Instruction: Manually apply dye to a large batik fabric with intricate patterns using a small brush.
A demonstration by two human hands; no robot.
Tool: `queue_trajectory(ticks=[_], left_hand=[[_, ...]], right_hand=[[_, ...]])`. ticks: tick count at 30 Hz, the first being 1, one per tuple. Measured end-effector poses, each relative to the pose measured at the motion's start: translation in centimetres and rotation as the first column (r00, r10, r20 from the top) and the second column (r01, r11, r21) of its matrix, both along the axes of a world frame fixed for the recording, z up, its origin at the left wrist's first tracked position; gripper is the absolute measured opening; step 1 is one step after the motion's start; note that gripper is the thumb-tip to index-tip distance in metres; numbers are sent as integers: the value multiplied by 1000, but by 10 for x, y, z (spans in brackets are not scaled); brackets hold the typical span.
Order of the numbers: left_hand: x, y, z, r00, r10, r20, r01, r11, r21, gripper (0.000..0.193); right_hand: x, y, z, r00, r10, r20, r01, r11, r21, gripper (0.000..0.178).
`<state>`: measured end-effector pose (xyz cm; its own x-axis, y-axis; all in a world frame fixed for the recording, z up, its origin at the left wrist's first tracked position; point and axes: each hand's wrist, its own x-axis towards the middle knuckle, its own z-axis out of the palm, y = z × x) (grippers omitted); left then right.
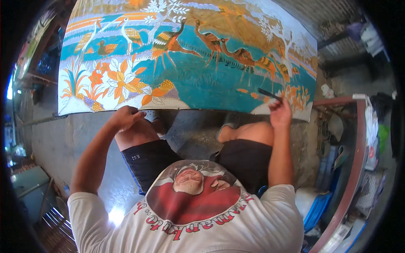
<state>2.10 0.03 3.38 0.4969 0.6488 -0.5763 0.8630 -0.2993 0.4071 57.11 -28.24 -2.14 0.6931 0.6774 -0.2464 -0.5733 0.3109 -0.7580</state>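
Note:
A large painted panel (219,92) leans in front of me, with long-necked birds, teal water, trees and orange flowers. My right hand (282,113) is closed around a slim dark brush-like tool (270,94). The tool's far end points up and left over the teal water, near a small orange patch at the lower right; whether it touches the surface I cannot tell. By the panel's lower left edge, above my left knee, my left hand (125,118) has its fingers curled together. What those fingers hold, if anything, is hidden.
A reddish-brown frame (352,168) with bags and mixed items stands at my right. Blue and white objects (314,206) lie beside it. A grey-green box (36,189) and a slatted piece (57,227) are at the lower left. The floor (84,147) is grey.

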Motion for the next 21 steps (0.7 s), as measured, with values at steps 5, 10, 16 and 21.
queue_trajectory(ticks=[5,10,16,21], left_hand=[[-16,51,-72,882,-461,92,470,869,-151,57],[1,27,-30,937,-321,-140,309,946,-99,60],[21,7,-7,901,-395,-177,408,912,36,56],[43,-14,-9,884,-415,-213,433,901,41,51]], right_hand=[[18,-212,-30,921,-378,92,389,884,-261,32],[-36,-405,-61,746,-513,424,658,472,-586,41],[-109,-507,-139,741,-631,229,452,217,-865,34],[-135,-561,-198,755,-654,53,420,420,-804,32]])
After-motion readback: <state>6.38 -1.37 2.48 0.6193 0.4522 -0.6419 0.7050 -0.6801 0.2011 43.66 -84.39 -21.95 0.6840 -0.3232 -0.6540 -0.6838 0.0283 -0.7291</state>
